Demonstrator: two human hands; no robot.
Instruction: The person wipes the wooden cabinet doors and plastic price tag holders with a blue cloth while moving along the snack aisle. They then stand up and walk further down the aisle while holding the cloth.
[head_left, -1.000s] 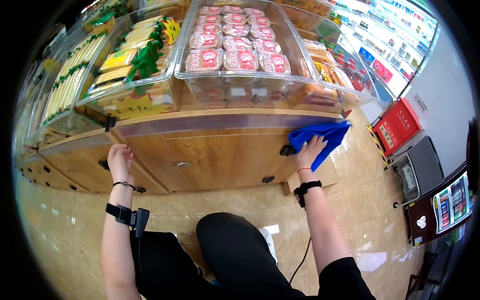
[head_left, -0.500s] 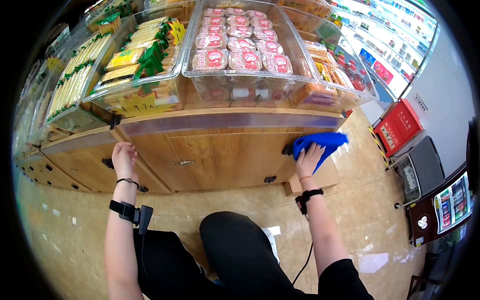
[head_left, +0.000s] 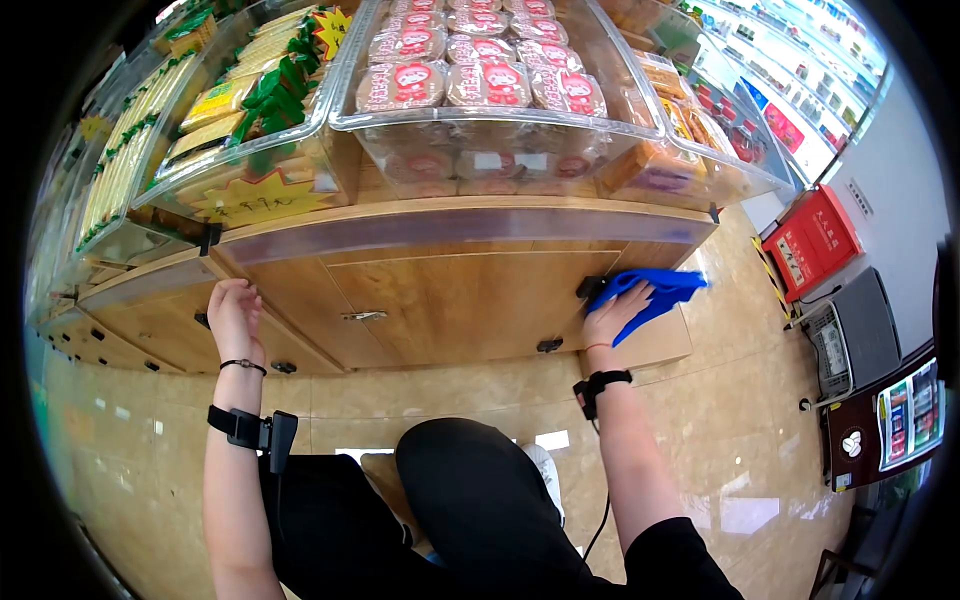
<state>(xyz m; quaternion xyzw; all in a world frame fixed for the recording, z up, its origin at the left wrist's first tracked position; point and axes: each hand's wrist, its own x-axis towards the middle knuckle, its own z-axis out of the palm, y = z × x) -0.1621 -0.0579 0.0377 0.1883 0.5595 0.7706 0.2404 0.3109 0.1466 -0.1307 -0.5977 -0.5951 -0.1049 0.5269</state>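
Observation:
A wooden display cabinet (head_left: 460, 300) stretches across in front of me. Against the right end of its front, my right hand (head_left: 618, 312) presses a bunched blue cloth (head_left: 660, 292), right beside a black fitting (head_left: 592, 289). The cloth's loose end sticks out past the cabinet corner. Over on the left, my left hand (head_left: 236, 312) is held up close to the cabinet front, its fingers curled in and nothing showing in them. Between the hands, a metal latch (head_left: 364, 315) sits on the wooden panel, and a second black fitting (head_left: 550, 345) lies low on it.
Clear plastic bins (head_left: 480, 125) of round packaged snacks stand on top, with more packets (head_left: 225, 105) to the left. A cardboard box (head_left: 655, 345) rests on the floor at the cabinet's right end. Further right are a red box (head_left: 815, 243) and a grey folded cart (head_left: 850, 320).
My view has shifted closer to the bins. My right hand has turned slightly with the cloth, whose free end now spreads further right. My left hand stays curled by the cabinet.

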